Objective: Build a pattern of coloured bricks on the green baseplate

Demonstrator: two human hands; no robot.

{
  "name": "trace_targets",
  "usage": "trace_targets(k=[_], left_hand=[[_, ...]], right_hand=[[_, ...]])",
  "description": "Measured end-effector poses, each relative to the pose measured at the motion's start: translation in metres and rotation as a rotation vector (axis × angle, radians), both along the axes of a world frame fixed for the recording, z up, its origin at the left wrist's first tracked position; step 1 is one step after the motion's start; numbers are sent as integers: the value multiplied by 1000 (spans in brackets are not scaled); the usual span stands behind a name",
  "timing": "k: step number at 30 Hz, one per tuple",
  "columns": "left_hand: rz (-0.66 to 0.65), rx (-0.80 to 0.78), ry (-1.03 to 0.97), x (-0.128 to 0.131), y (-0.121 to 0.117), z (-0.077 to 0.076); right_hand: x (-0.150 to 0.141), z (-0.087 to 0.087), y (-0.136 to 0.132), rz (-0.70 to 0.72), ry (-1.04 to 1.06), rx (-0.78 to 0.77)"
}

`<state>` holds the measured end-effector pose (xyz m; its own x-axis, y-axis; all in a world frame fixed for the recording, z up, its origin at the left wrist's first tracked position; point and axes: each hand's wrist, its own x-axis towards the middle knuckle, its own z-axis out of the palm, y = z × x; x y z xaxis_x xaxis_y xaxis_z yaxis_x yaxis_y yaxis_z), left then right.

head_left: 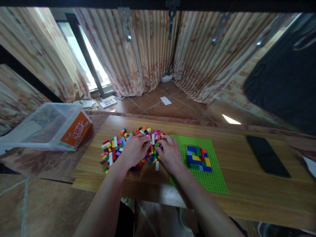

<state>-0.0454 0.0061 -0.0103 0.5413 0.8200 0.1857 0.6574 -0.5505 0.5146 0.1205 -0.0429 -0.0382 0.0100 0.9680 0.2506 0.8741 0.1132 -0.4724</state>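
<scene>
A heap of loose toy building bricks [114, 154] in many colours lies on the wooden table, with both hands over its right half. My left hand [134, 149] reaches into the heap, its fingers curled and thumb close to the fingertips; whatever is between them is hidden. A white brick [153, 139] stands near those fingertips. Facing it, my right hand [171, 154] pinches what looks like a small green brick [158, 144] between thumb and fingers. Right of that hand is a green baseplate [217, 177], bearing a low block of joined bricks [197, 158] in blue, yellow, red and green.
A black phone [268, 156] lies at the table's right. On the left stands a clear plastic bin [51, 131] with an orange label. A single white brick [157, 165] lies at the heap's near edge. Curtains [148, 52] hang behind the table [237, 197].
</scene>
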Motion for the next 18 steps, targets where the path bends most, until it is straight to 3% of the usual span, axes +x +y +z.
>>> trace_targets(k=[4, 9, 14, 18], left_hand=[[25, -59, -73, 3, -3, 6], [1, -299, -366, 15, -8, 10], [5, -545, -659, 27, -11, 7], [37, -673, -758, 38, -15, 5]], right_hand=[[4, 4, -4, 40, 32, 125], [12, 8, -10, 111, 104, 248], [15, 11, -17, 140, 143, 269], [24, 17, -22, 124, 179, 227]])
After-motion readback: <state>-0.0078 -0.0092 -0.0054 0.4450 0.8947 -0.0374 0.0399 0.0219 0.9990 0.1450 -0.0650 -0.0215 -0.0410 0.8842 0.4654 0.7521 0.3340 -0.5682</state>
